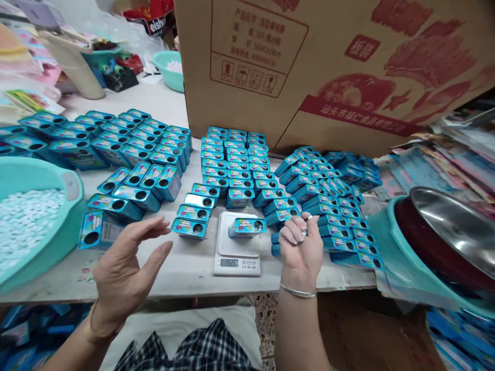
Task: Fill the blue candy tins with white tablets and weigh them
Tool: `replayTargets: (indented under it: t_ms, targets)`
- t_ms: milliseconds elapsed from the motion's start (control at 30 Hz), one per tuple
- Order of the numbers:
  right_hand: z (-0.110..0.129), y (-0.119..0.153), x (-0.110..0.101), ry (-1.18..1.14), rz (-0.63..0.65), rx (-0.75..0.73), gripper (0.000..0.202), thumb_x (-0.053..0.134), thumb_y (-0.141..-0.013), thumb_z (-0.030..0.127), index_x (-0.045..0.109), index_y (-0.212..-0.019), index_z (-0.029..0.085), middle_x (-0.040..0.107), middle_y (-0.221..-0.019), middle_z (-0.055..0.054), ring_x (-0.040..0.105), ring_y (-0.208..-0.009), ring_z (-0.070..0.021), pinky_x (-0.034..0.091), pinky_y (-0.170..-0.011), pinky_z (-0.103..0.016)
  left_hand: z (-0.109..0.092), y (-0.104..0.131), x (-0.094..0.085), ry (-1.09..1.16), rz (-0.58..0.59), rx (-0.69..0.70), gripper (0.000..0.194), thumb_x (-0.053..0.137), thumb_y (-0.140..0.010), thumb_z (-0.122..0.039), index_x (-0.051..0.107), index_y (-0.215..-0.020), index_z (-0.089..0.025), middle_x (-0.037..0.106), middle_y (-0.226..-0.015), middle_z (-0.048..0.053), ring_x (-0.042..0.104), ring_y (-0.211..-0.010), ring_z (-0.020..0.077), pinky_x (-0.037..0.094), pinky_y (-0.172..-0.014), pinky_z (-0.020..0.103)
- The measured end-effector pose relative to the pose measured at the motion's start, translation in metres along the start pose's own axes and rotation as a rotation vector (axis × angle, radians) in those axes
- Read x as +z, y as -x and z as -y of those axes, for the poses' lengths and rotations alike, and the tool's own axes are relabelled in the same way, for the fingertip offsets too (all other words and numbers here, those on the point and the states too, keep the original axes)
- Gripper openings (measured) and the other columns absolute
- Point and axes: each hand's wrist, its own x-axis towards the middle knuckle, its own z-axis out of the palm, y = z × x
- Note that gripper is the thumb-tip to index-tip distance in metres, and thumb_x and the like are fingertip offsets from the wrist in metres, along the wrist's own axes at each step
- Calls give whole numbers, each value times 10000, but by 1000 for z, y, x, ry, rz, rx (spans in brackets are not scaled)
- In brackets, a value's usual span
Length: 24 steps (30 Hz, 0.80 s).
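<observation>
A white digital scale (237,250) lies at the middle of the table's front, its display lit. On its platform stands one small blue candy box (247,226) with a round dark hole in its top. My right hand (301,242), right of the scale, is curled palm up around white candies (308,219); only a little of them shows between the fingers. My left hand (133,263) is raised left of the scale, thumb and fingers apart, with nothing in it. Close to its fingertips stands a short row of blue boxes (190,229).
More blue boxes stand in rows at the left (135,139), centre (234,159) and right (325,196). A turquoise basin (71,206) of white candies is at the left edge. A large carton (328,67) blocks the back. Steel and red bowls (460,221) sit at the right.
</observation>
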Motion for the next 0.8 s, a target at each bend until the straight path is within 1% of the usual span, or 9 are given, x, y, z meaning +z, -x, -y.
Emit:
replayTargets:
  t_ms: [100, 200, 300, 400, 467, 533, 633, 733, 800]
  targets:
    - [-3, -3, 4, 8, -5, 12, 212, 484, -953, 344, 496, -806, 192, 341, -563, 96, 345, -406, -33, 256, -362, -139, 2, 2, 5, -10, 79, 26, 492, 666, -823, -193, 522, -1286, -282, 612, -1150, 37, 633, -987, 207, 528, -916, 406]
    - [-6, -6, 10, 38, -6, 8, 216, 544, -923, 356, 482, -789, 199, 332, -551, 101, 357, -419, -36, 264, -372, -137, -1, 3, 18, -37, 184, 104, 478, 651, -837, -193, 511, -1287, -276, 616, -1145, 46, 616, -1012, 203, 522, -913, 380]
    - [-10, -7, 17, 77, -10, -41, 231, 597, -886, 384, 478, -791, 210, 321, -540, 110, 345, -420, -42, 280, -384, -144, -11, 0, 39, -45, 309, 190, 483, 639, -850, -215, 485, -1305, -265, 599, -1184, 70, 582, -1082, 221, 510, -933, 381]
    - [-15, -8, 26, 114, -22, -111, 236, 607, -874, 403, 485, -803, 214, 319, -546, 113, 331, -422, -43, 292, -401, -155, -24, -8, 64, -60, 407, 254, 528, 600, -873, -224, 415, -1366, -253, 540, -1279, 99, 516, -1191, 242, 465, -1008, 414]
    - [-19, -8, 32, 139, -26, -151, 229, 605, -875, 398, 487, -807, 214, 332, -560, 110, 343, -438, -42, 315, -428, -162, -32, -16, 81, -82, 446, 284, 550, 580, -876, -221, 381, -1388, -236, 504, -1320, 115, 472, -1239, 256, 430, -1048, 442]
    - [-23, -8, 36, 168, -31, -180, 229, 599, -874, 406, 491, -813, 214, 342, -571, 108, 358, -454, -43, 342, -457, -168, -37, -24, 98, -96, 477, 304, 571, 577, -863, -204, 367, -1393, -220, 489, -1331, 126, 452, -1254, 270, 421, -1051, 466]
    - [-27, -9, 39, 190, -39, -186, 236, 598, -867, 425, 495, -828, 217, 344, -579, 109, 357, -460, -43, 361, -480, -173, -39, -32, 117, -95, 511, 311, 601, 582, -840, -167, 355, -1395, -214, 491, -1327, 129, 450, -1250, 279, 431, -1029, 492]
    - [-30, -11, 38, 171, -34, -167, 232, 604, -864, 420, 491, -832, 219, 340, -586, 108, 355, -460, -42, 339, -459, -165, -35, -35, 128, -94, 514, 308, 619, 587, -837, -163, 340, -1403, -209, 488, -1338, 133, 445, -1257, 284, 427, -1024, 511]
    - [-30, -13, 36, 138, -28, -147, 229, 593, -873, 414, 488, -825, 217, 334, -582, 106, 349, -450, -40, 302, -423, -153, -33, -35, 129, -95, 507, 302, 630, 588, -840, -170, 329, -1413, -210, 479, -1351, 135, 438, -1268, 286, 419, -1033, 513]
